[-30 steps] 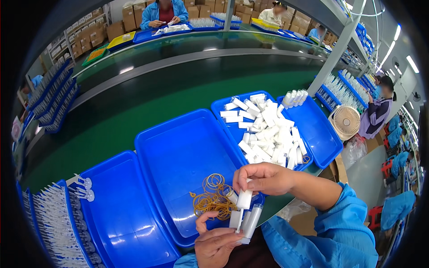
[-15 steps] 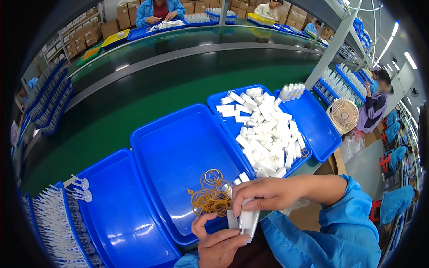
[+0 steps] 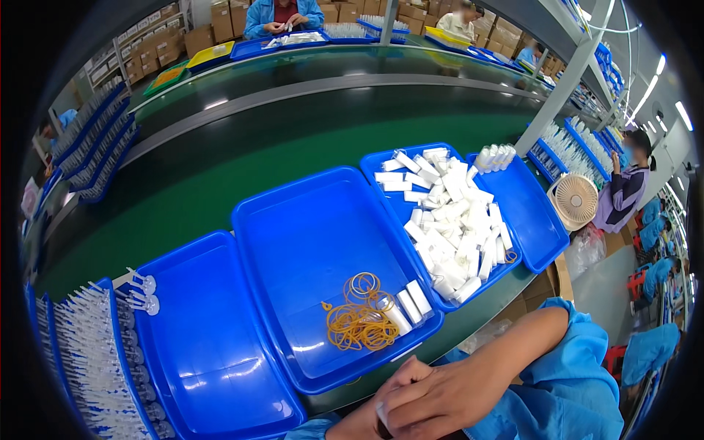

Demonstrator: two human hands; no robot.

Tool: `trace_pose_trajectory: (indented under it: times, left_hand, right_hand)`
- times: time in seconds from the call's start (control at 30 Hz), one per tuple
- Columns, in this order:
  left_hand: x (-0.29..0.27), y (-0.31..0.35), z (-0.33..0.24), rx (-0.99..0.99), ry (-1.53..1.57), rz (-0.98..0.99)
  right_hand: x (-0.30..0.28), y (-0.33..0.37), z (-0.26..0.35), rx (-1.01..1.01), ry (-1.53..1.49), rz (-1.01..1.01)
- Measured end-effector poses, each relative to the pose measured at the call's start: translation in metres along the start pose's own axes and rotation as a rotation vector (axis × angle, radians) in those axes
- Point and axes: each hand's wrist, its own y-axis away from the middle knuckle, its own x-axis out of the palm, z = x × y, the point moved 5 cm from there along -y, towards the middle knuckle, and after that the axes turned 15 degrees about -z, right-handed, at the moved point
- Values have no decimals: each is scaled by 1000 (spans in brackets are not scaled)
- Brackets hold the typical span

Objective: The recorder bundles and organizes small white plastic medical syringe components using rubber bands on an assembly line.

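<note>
At the lower edge my right hand lies across my left hand, both in front of the tray and close to my body. My right fingers are bent and closed; a pale sliver shows beneath them, but what they grip is hidden. Most of my left hand is covered, with its fingers curled under the right. Just beyond, a blue tray holds a tangle of tan rubber bands. Beside the bands lie two white rectangular pieces with clear covers and a white clear-topped tube.
A blue tray to the right holds a heap of white pieces. Further right are another blue tray with upright bottles and a fan. Left stand a blue tray and racks of clear stemmed parts. Co-workers sit beyond the green belt.
Both hands have moved down and toward my body, away from the tray, with the white piece now out of sight. The rubber bands and the pieces beside them are uncovered. The view has shifted slightly.
</note>
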Motion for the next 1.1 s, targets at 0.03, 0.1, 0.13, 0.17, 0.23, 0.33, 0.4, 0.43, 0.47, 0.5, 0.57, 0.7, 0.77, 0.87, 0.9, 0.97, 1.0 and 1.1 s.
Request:
trace_pose_trajectory:
  times: [0.03,0.1,0.13,0.17,0.23,0.33,0.4,0.43,0.47,0.5,0.57,0.7,0.77,0.87,0.9,0.97,1.0,1.1]
  left_hand:
    - [-6,4,10,-43,31,47]
    - [-11,10,21,-131,93,144]
    - [-13,15,27,-176,124,192]
    - [12,-2,-30,-241,123,-90]
    - [7,1,-28,-252,171,-182]
    - [5,-1,-22,-121,249,-168]
    - [4,-1,-25,-103,237,-196]
    - [5,1,-31,-123,237,-243]
    - [5,1,-35,-143,237,-289]
    - [2,2,-37,-131,158,-346]
    - [-4,3,-41,-111,-1,-452]
    - [-9,1,-51,-52,-168,-629]
    - [-15,1,-53,-29,-270,-689]
    - [-11,-5,-67,107,-118,-805]
    - [-9,-8,-70,146,-79,-823]
    - [-8,-9,-74,226,1,-859]
    - [-7,-11,-72,205,14,-818]
    - [-4,-15,-60,44,184,-569]
  right_hand:
    - [-3,-7,1,17,-4,11]
    - [-9,-10,-14,59,9,-27]
    - [-12,-8,-29,83,25,-76]
    - [-24,-12,-49,115,240,-65]
    - [-46,-20,-84,162,491,-25]
    - [-49,-15,-121,268,577,104]
    - [-46,-14,-134,310,578,186]
    - [-45,-14,-139,318,569,209]
    - [-45,-14,-141,327,561,232]
    - [-47,-17,-141,329,559,192]
    - [-57,-21,-138,337,557,107]
    - [-77,-33,-108,282,597,-101]
    - [-81,-37,-91,273,592,-140]
    - [-82,-37,-73,321,536,-188]
    - [-80,-36,-71,343,501,-200]
    - [-71,-33,-67,374,430,-197]
    - [-68,-29,-66,395,401,-202]
    - [-55,-15,-61,400,273,-192]
